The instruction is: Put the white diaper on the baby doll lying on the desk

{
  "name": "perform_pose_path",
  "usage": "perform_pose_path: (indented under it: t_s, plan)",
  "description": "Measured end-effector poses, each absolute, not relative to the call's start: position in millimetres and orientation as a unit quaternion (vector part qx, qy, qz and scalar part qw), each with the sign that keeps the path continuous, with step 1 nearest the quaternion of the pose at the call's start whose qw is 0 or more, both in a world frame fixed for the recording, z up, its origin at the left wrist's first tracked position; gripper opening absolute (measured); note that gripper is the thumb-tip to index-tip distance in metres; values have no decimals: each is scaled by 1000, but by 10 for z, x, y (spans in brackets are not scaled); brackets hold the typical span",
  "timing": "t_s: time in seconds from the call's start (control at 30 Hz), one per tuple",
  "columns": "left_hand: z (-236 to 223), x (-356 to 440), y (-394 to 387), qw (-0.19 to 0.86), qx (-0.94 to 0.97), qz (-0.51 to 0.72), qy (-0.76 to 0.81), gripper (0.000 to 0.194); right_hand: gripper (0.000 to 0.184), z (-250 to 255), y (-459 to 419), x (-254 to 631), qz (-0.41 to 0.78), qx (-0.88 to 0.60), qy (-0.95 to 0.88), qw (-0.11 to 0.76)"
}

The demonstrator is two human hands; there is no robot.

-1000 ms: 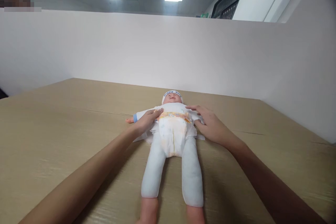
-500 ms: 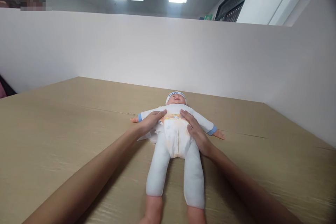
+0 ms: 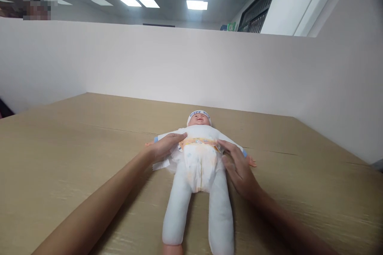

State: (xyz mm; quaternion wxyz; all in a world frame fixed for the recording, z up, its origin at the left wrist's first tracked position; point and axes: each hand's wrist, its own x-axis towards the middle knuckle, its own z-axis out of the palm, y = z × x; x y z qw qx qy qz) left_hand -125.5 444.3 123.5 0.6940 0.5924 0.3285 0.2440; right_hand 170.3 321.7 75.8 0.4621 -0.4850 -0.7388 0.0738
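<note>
A baby doll (image 3: 200,118) lies on its back with its arms spread. It has a white headband, a white cloth body and blue cuffs. A white diaper (image 3: 200,163) with an orange patterned waistband covers its hips. My left hand (image 3: 166,144) rests against the doll's side at the waistband, its visible fingers stretched out; the others are hidden. My right hand (image 3: 241,169) is open at the opposite side, thumb and fingers apart, fingertips close to the waistband's edge. Thin white material with a tab (image 3: 160,165) sticks out below my left hand.
The doll lies on a wide tan tabletop (image 3: 104,119) with a seam running across it. White partition walls (image 3: 149,63) stand behind and to the right. Beyond the back wall, part of a person (image 3: 37,7) shows at the upper left.
My right hand has drawn back from the doll's belly towards the right. My left hand stays at the waist. The view has shifted slightly, and more of the waistband shows.
</note>
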Motion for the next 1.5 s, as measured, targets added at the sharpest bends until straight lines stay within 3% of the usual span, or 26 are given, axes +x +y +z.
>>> perform_pose_path:
  t_s: [0.13, 0.27, 0.37, 0.43, 0.57, 0.7, 0.93, 1.17, 1.5]
  plan:
    - [1403, -1297, 4467, 578, 676, 204, 409, 57, 28, 635, 3112, 2025, 9, -574, -697, 429]
    - [1713, -1178, 4253, 352, 759, 245, 491, 38, 28, 580, 3151, 2149, 9, -633, -679, 372]
    - [1929, -932, 3972, 180, 824, 302, 445, 30, 25, 564, 3193, 2134, -5, -643, -686, 340]
    - [2015, -720, 3817, 128, 866, 306, 375, 29, 24, 555, 3202, 2117, -3, -653, -685, 323]
    - [1994, -331, 3733, 84, 930, 215, 285, 28, 24, 564, 3184, 2106, 41, -689, -655, 307]
    - [1834, -169, 3809, 11, 940, 139, 312, 37, 36, 568, 3168, 2118, 106, -715, -625, 296]
    - [1733, -187, 3795, -4, 931, 157, 329, 38, 44, 603, 3211, 2203, 212, -675, -638, 304]
    - [1690, -186, 3830, 13, 932, 165, 322, 57, 57, 820, 3276, 2367, 377, -580, -615, 379]
    - [1704, -192, 3811, 13, 933, 147, 327, 60, 52, 1180, 3474, 2117, 395, -590, -593, 381]
